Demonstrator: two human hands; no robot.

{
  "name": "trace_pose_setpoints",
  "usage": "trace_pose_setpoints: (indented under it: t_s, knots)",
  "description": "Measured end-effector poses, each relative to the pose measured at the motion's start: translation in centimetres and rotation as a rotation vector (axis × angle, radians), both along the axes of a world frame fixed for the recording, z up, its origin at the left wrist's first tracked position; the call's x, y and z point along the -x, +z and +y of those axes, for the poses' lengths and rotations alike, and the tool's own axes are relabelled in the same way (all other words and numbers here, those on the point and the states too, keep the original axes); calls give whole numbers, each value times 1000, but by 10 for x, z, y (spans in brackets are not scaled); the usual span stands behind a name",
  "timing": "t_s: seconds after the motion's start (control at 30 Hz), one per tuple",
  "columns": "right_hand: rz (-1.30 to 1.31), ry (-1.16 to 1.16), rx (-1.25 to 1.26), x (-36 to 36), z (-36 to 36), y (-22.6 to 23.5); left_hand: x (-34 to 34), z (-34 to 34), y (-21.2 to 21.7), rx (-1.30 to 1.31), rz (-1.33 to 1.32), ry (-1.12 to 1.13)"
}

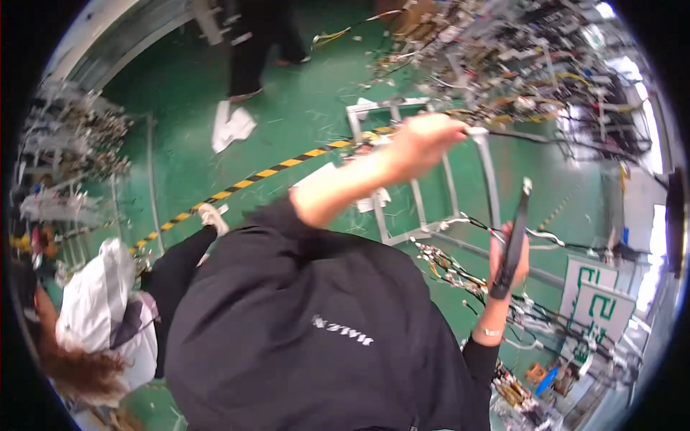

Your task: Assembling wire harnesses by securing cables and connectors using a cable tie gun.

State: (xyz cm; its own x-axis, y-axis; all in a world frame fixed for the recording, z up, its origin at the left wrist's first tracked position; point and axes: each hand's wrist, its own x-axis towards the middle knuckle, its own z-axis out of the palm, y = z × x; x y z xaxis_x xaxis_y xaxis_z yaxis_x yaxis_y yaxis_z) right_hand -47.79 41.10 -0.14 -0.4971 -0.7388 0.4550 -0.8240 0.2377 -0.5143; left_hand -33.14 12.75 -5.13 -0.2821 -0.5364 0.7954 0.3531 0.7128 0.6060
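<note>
My left hand [425, 146] reaches out to the upper right, smeared by motion. Its fingers are closed at the white end piece [476, 131] of a black cable [528, 137], which runs off to the right. Lower on the right, my right hand [522, 260] is wrapped round a long black strip, perhaps a bundled cable [511, 260], with a pale tip pointing up. Some of the right fingers are hidden behind the strip. Beneath both hands is a grey metal frame [491, 179], with a bunch of mixed wires [460, 271] hanging beside my right forearm.
Dense wire harnesses [496, 65] hang at the upper right; more hang on a rack [79, 136] at left. A yellow-black floor stripe [280, 166] crosses the green floor [194, 154]. A person in white [100, 302] is at left, another in dark trousers [251, 54] ahead. White signs [586, 280] stand at right.
</note>
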Motion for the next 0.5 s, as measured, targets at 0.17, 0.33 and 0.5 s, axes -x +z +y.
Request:
trace_pose_setpoints:
  t_s: [0.17,0.33,0.5]
  knots:
    - [-74,244,-10,-14,-61,35,-74,-37,71,-903,-394,-875]
    - [-148,467,20,-54,-95,46,-84,-38,86,-1004,-325,-1035]
    - [-120,500,26,-64,-101,47,-85,-27,88,-966,-263,-947]
